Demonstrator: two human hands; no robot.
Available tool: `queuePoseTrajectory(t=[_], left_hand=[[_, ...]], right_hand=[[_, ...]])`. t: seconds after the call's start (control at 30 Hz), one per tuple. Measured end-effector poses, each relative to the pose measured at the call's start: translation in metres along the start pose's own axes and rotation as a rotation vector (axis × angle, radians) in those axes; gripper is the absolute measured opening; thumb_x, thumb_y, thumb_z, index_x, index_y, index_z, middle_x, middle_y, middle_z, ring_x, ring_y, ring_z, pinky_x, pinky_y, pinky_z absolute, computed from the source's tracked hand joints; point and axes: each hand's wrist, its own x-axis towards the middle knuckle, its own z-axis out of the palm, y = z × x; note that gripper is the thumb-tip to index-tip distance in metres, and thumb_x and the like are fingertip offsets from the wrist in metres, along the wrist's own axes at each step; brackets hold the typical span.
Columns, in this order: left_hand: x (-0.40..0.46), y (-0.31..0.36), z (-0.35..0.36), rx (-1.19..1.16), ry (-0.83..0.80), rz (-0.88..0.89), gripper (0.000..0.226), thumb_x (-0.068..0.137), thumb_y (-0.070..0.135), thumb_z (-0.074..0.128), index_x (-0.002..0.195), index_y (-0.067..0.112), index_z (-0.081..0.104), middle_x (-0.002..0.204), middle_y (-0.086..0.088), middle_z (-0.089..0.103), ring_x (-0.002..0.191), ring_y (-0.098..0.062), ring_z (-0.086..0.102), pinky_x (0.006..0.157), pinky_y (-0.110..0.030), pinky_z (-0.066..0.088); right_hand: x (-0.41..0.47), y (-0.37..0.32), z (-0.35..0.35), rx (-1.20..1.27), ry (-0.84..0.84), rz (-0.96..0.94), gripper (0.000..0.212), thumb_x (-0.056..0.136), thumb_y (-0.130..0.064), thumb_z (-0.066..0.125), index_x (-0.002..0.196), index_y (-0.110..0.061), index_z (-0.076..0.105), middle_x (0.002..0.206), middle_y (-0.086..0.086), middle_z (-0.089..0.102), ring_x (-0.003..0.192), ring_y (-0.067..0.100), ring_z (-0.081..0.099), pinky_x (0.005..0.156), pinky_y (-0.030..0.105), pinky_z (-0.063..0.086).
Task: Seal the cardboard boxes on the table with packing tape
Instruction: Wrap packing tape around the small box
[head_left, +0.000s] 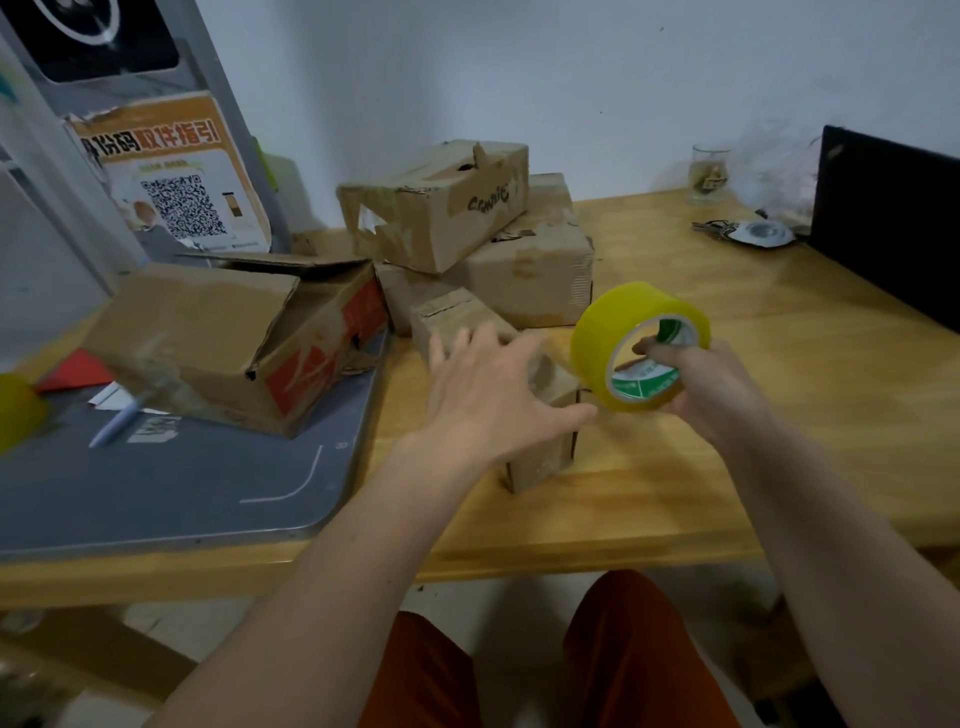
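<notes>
a person sits at a wooden table (727, 415), seen from a camera on their head looking down at both bare arms; the right hand (711, 389) holds a roll of yellow packing tape (631, 345), fingers hooked through its core, lifted just above the right end of a small cardboard box (540, 457); the left hand (488, 395) is spread wide with straight fingers over the top of that same small box, the thumb reaching toward the roll; whether the palm presses the box cannot be told; no loose strip of tape is visible, though blur may hide it; behind the small box sits a pile of worn closed boxes (467, 234), and to the left a larger box with open flaps (234, 338) rests on a grey mat (182, 493); a pen (117, 423) lies on the mat, a glass (709, 174) and keys (719, 228) sit far right; judged from this, the step in hand is starting tape on the small box; the next move likely calls for finding the tape's free end, sticking it to the box and pulling the roll along the seam while the left hand steadies the box.
</notes>
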Motion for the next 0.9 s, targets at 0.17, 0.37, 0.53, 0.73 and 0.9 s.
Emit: queuePoseTrajectory(t=[0.17, 0.37, 0.53, 0.73, 0.9], left_hand=[[0.022, 0.004, 0.01, -0.084, -0.078, 0.033, 0.068, 0.075, 0.074, 0.063, 0.123, 0.027, 0.053, 0.146, 0.006, 0.044, 0.144, -0.017, 0.024, 0.119, -0.061, 0.007], [0.035, -0.006, 0.0, -0.114, -0.187, 0.103, 0.065, 0.084, 0.074, 0.052, 0.125, 0.023, 0.054, 0.121, 0.006, 0.054, 0.12, -0.015, 0.045, 0.106, -0.038, 0.035], [0.033, -0.002, 0.005, -0.179, -0.155, 0.063, 0.07, 0.082, 0.076, 0.053, 0.134, 0.03, 0.046, 0.101, 0.009, 0.053, 0.099, -0.017, 0.053, 0.079, -0.035, 0.044], [0.049, 0.007, -0.004, -0.17, -0.317, -0.002, 0.098, 0.072, 0.08, 0.061, 0.152, 0.03, 0.033, 0.137, -0.001, 0.058, 0.124, -0.023, 0.054, 0.096, -0.037, 0.045], [0.065, 0.011, -0.004, -0.567, -0.665, -0.034, 0.086, 0.056, 0.085, 0.067, 0.129, 0.041, 0.057, 0.133, 0.013, 0.06, 0.123, -0.013, 0.055, 0.112, -0.04, 0.038]], right_hand=[[0.005, 0.004, -0.003, -0.068, -0.004, 0.0, 0.036, 0.088, -0.01, 0.068, 0.122, -0.002, 0.058, 0.116, 0.017, 0.065, 0.106, 0.033, 0.064, 0.081, 0.051, 0.056], [0.012, 0.01, -0.004, -0.071, -0.047, -0.002, 0.036, 0.088, -0.01, 0.069, 0.122, -0.004, 0.059, 0.115, 0.019, 0.066, 0.102, 0.034, 0.067, 0.081, 0.056, 0.056], [0.018, 0.006, 0.013, -0.049, -0.03, -0.017, 0.031, 0.09, -0.004, 0.065, 0.12, -0.001, 0.06, 0.108, 0.016, 0.066, 0.098, 0.033, 0.065, 0.068, 0.043, 0.056], [0.018, -0.006, 0.039, -0.125, -0.108, -0.144, 0.011, 0.083, -0.012, 0.067, 0.09, -0.004, 0.066, 0.089, 0.018, 0.068, 0.085, 0.035, 0.066, 0.09, 0.059, 0.052], [0.022, -0.012, 0.045, -0.204, -0.125, -0.165, 0.021, 0.08, -0.004, 0.065, 0.1, 0.001, 0.064, 0.096, 0.02, 0.064, 0.094, 0.033, 0.062, 0.093, 0.056, 0.051]])
